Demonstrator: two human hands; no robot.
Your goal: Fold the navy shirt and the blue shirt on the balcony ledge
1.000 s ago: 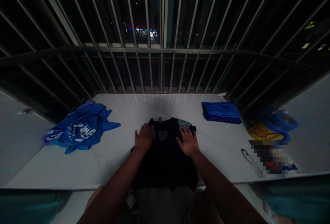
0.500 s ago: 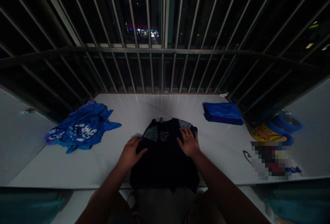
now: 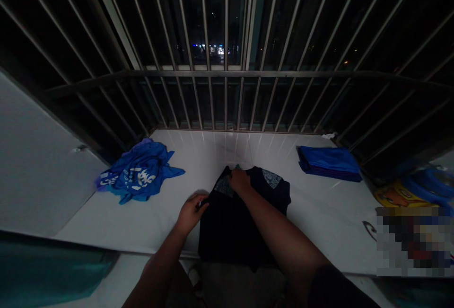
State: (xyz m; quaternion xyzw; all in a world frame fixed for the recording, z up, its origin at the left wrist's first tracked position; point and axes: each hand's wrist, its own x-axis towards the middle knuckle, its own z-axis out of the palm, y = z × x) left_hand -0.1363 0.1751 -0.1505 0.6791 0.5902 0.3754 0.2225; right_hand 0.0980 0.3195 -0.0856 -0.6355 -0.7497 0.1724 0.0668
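A dark shirt [image 3: 241, 223] with patterned shoulder patches lies spread on the white ledge, its lower part at the ledge's front edge. My left hand [image 3: 193, 211] pinches the dark cloth at the shirt's left side, by the sleeve. Over the collar area, my right hand [image 3: 240, 180] is closed on the cloth near the left shoulder patch, its fingertips partly hidden. That forearm crosses over the shirt's right part.
A crumpled blue cloth [image 3: 142, 173] with white print lies at the left. Folded blue cloth [image 3: 329, 162] sits at the back right. Blue and yellow items [image 3: 404, 194] are at the far right. Metal bars [image 3: 227, 74] run along the back.
My right hand has moved left from the right shoulder patch to the collar area and closed. My left hand has closed on the shirt's edge. The view has shifted, so things appear farther right.
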